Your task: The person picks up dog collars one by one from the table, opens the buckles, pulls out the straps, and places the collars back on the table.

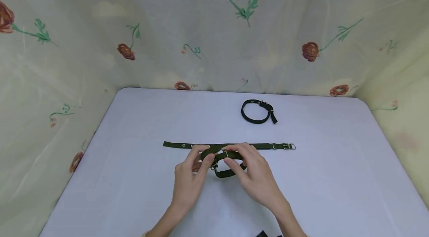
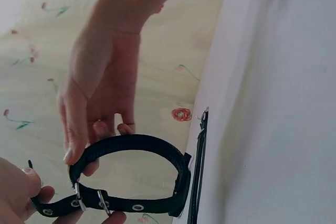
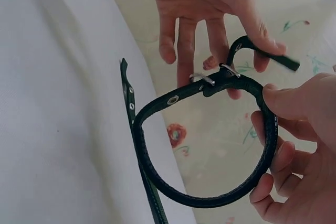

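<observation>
Looped collar (image 1: 225, 174): was held above the table (image 1: 100, 192), between both hands.
Left hand (image 1: 188, 180): pinched its tail (image 3: 286, 61) at left.
Right hand (image 1: 254, 178): gripped its band (image 3: 210, 202), right of the buckle (image 3: 230, 70).
Flat strap (image 1: 263, 146): lay on the far side.

The head view is looking forward and down from above, taking in most of the surface (image 1: 335, 185) and the flowered curtain (image 1: 268, 43) beyond. From much nearer, the left wrist view is facing the right hand (image 1: 257, 178) and the right wrist view is facing the left hand (image 1: 189, 180), the surface standing sideways in both. All three are sharing the looped collar (image 3: 210, 201).
</observation>
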`<state>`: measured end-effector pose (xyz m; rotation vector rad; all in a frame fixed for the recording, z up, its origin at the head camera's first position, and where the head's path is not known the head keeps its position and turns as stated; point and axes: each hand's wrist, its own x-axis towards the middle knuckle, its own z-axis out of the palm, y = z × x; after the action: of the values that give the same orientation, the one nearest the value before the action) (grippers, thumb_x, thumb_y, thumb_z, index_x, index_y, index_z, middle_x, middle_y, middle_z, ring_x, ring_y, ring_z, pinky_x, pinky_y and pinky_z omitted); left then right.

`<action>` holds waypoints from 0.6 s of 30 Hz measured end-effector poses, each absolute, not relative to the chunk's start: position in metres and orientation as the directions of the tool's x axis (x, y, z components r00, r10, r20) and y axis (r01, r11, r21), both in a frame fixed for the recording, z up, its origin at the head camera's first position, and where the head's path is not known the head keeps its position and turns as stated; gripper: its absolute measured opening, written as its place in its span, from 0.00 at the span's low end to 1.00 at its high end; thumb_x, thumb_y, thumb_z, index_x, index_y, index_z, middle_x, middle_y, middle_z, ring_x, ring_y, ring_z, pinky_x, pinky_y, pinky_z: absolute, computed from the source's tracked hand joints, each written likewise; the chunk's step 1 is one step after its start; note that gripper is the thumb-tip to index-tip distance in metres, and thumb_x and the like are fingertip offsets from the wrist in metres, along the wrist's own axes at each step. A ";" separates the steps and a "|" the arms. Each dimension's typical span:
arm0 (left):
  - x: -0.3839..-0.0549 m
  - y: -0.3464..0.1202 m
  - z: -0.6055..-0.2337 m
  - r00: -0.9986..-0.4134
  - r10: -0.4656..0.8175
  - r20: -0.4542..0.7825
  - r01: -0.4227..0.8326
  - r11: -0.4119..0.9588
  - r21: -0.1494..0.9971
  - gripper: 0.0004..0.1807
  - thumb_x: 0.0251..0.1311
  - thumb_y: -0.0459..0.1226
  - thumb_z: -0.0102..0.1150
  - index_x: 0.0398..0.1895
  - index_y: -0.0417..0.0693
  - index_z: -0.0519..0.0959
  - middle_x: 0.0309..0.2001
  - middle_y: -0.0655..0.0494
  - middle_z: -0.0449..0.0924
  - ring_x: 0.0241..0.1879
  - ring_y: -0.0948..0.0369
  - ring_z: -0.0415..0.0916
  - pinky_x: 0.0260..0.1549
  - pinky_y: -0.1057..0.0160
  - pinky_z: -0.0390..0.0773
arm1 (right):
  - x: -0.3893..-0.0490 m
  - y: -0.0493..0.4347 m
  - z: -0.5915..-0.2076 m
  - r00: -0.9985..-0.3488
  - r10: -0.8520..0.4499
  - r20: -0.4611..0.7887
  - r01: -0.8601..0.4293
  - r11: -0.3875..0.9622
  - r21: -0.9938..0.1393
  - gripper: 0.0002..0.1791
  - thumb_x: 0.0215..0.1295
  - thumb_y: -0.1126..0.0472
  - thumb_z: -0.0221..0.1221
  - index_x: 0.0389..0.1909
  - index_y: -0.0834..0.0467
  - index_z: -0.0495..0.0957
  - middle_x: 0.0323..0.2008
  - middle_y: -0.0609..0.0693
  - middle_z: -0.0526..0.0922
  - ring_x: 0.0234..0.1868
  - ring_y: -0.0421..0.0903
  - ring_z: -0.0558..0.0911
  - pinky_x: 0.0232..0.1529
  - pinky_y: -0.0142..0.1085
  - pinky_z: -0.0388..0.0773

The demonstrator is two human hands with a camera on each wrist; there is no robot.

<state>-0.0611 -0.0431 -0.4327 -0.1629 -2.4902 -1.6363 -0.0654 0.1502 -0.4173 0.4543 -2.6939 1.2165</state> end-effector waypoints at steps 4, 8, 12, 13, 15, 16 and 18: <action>-0.062 -0.044 -0.433 -0.987 0.007 0.163 0.155 0.347 0.925 0.07 0.77 0.46 0.62 0.54 0.67 0.82 0.47 0.63 0.94 0.39 0.65 0.92 0.38 0.68 0.85 | -0.065 0.152 -0.419 -0.948 -0.198 0.249 -0.318 0.616 -0.721 0.16 0.77 0.53 0.65 0.62 0.46 0.83 0.55 0.39 0.87 0.47 0.37 0.78 0.43 0.34 0.80; -0.062 -0.043 -0.436 -0.983 0.026 0.181 0.178 0.359 0.916 0.07 0.77 0.45 0.62 0.53 0.65 0.82 0.50 0.63 0.93 0.40 0.66 0.90 0.39 0.68 0.84 | -0.064 0.153 -0.420 -0.954 -0.192 0.230 -0.299 0.578 -0.759 0.15 0.79 0.52 0.64 0.62 0.44 0.82 0.52 0.39 0.86 0.40 0.38 0.76 0.38 0.32 0.75; -0.062 -0.041 -0.437 -0.978 0.045 0.205 0.206 0.379 0.902 0.09 0.75 0.45 0.66 0.53 0.63 0.82 0.51 0.63 0.92 0.44 0.65 0.88 0.44 0.66 0.84 | -0.063 0.156 -0.419 -0.969 -0.161 0.189 -0.246 0.517 -0.820 0.11 0.76 0.54 0.66 0.56 0.43 0.84 0.38 0.40 0.78 0.33 0.39 0.69 0.32 0.30 0.67; -0.062 -0.040 -0.438 -0.976 0.051 0.213 0.216 0.383 0.898 0.10 0.73 0.45 0.68 0.54 0.63 0.82 0.51 0.63 0.91 0.45 0.65 0.88 0.45 0.66 0.83 | -0.063 0.157 -0.418 -0.972 -0.154 0.179 -0.233 0.495 -0.837 0.10 0.76 0.55 0.67 0.54 0.44 0.84 0.36 0.41 0.76 0.33 0.39 0.69 0.32 0.31 0.67; -0.062 -0.040 -0.439 -0.971 0.068 0.230 0.238 0.395 0.887 0.13 0.71 0.44 0.70 0.55 0.62 0.82 0.52 0.64 0.91 0.48 0.64 0.87 0.48 0.64 0.82 | -0.063 0.160 -0.418 -0.979 -0.140 0.147 -0.195 0.440 -0.877 0.10 0.75 0.56 0.68 0.53 0.45 0.84 0.33 0.43 0.73 0.33 0.39 0.69 0.32 0.31 0.66; -0.063 -0.040 -0.439 -0.968 0.077 0.238 0.249 0.401 0.882 0.14 0.70 0.44 0.71 0.56 0.62 0.82 0.52 0.65 0.90 0.49 0.64 0.87 0.49 0.63 0.82 | -0.063 0.161 -0.417 -0.983 -0.136 0.127 -0.172 0.410 -0.896 0.10 0.74 0.56 0.68 0.53 0.46 0.84 0.32 0.44 0.72 0.33 0.39 0.69 0.32 0.31 0.67; -0.064 -0.041 -0.440 -0.963 0.085 0.257 0.268 0.412 0.871 0.16 0.68 0.44 0.73 0.57 0.61 0.83 0.53 0.66 0.90 0.51 0.64 0.86 0.50 0.61 0.82 | -0.064 0.163 -0.417 -0.986 -0.141 0.084 -0.128 0.338 -0.932 0.11 0.75 0.57 0.67 0.55 0.48 0.85 0.36 0.45 0.77 0.34 0.38 0.70 0.33 0.31 0.69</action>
<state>-0.0638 -0.0405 -0.4401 -0.3146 -2.4908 -1.5844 -0.0637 0.1630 -0.4172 0.2592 -2.5793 1.7959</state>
